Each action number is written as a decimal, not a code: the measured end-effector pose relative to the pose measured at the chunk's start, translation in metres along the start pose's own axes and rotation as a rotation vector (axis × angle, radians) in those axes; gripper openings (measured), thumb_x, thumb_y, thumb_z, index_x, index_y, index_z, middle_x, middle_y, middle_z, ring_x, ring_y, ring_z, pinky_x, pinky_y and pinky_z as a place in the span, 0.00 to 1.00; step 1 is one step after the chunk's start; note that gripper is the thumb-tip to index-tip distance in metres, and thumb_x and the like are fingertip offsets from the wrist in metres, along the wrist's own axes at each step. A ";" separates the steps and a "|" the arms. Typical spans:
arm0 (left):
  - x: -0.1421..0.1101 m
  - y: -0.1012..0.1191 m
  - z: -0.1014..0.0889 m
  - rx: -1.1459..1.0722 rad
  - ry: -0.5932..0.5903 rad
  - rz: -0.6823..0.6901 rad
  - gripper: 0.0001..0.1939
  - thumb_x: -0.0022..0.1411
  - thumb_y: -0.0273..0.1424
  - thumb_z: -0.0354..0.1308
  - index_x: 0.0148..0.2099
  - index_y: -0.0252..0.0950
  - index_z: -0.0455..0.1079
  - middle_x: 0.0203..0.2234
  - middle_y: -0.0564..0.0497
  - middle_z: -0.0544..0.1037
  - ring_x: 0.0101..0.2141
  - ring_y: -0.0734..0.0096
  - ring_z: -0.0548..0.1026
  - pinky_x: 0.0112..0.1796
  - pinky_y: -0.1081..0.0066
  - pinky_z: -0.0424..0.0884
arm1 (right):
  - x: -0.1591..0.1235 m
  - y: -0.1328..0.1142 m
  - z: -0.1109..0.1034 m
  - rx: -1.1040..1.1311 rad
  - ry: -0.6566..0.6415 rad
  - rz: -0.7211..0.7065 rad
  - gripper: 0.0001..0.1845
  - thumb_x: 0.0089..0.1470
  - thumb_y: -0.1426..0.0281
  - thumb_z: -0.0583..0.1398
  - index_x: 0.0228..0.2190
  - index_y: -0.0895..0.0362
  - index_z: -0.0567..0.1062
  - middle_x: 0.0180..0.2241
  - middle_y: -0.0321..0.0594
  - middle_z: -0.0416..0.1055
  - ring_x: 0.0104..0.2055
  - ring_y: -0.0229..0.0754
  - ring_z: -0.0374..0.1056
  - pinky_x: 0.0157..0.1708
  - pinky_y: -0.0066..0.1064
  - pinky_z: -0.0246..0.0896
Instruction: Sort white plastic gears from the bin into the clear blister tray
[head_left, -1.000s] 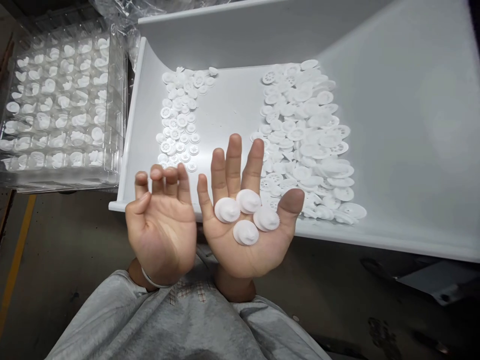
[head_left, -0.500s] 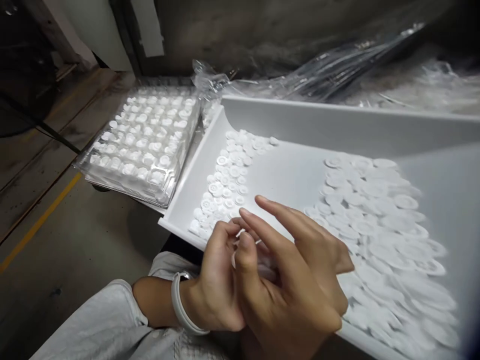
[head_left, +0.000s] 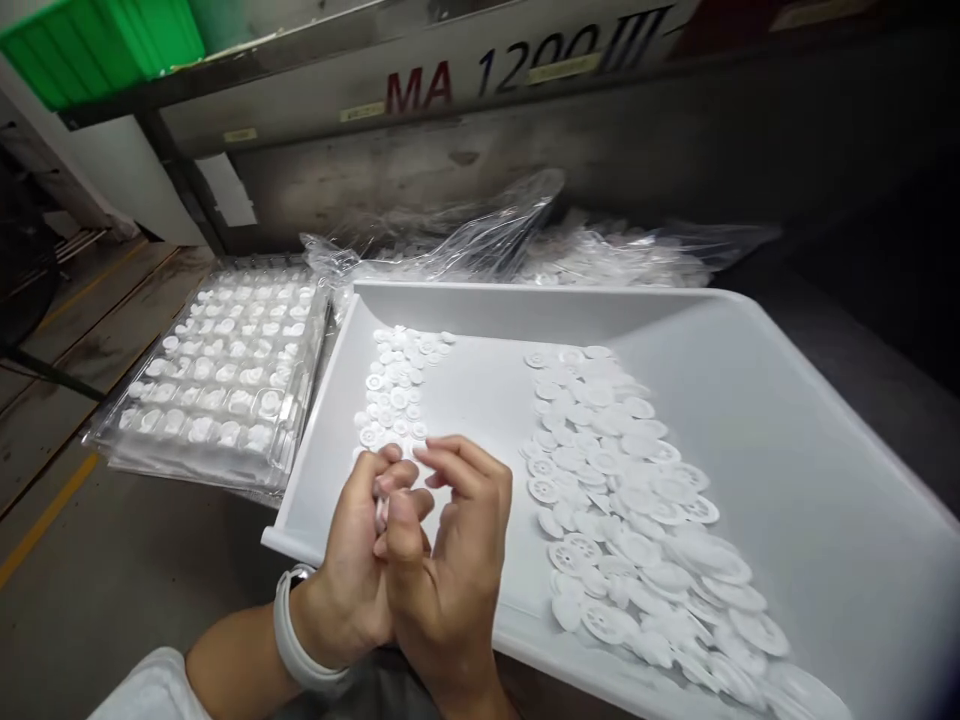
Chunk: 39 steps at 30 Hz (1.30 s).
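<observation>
My left hand (head_left: 351,560), a pale band on its wrist, is closed around small white plastic discs (head_left: 381,508), only partly visible between its fingers. My right hand (head_left: 461,545) presses against it, fingers curled and thumb over the left hand's fingers; whatever it pinches is hidden. Both hands are above the front edge of a white tray (head_left: 480,315). Beyond them, small white discs (head_left: 397,385) lie along the tray's left side. A larger heap of white slotted discs (head_left: 630,480) spreads to the right of my right hand.
Left of the tray stands a clear plastic blister tray (head_left: 217,375) with white parts in its pockets. Clear plastic bags (head_left: 480,240) lie behind. A machine panel (head_left: 330,165) closes off the back, with a green crate (head_left: 105,45) at upper left.
The view has tilted up and turned right, showing more machine and tray. My right hand's outstretched fingers have curled in towards my left hand, which stays closed around the discs.
</observation>
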<state>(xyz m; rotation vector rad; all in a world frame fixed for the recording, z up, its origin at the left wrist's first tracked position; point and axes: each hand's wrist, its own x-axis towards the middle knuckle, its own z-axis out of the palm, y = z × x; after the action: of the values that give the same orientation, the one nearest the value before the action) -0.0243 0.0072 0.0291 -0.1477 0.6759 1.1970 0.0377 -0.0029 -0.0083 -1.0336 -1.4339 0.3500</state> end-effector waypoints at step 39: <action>-0.015 0.009 -0.002 -0.097 0.037 0.206 0.16 0.71 0.23 0.35 0.33 0.32 0.60 0.16 0.61 0.61 0.12 0.95 0.60 0.13 0.96 0.49 | -0.017 0.004 -0.045 0.090 -0.349 -0.081 0.05 0.59 0.78 0.57 0.37 0.57 0.68 0.32 0.36 0.67 0.36 0.32 0.65 0.37 0.23 0.63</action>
<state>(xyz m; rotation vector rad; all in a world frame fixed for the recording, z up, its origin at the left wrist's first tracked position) -0.0362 -0.0022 0.0381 -0.1853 0.6773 1.4292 0.0775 -0.0301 -0.0138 -0.8669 -1.7495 0.5510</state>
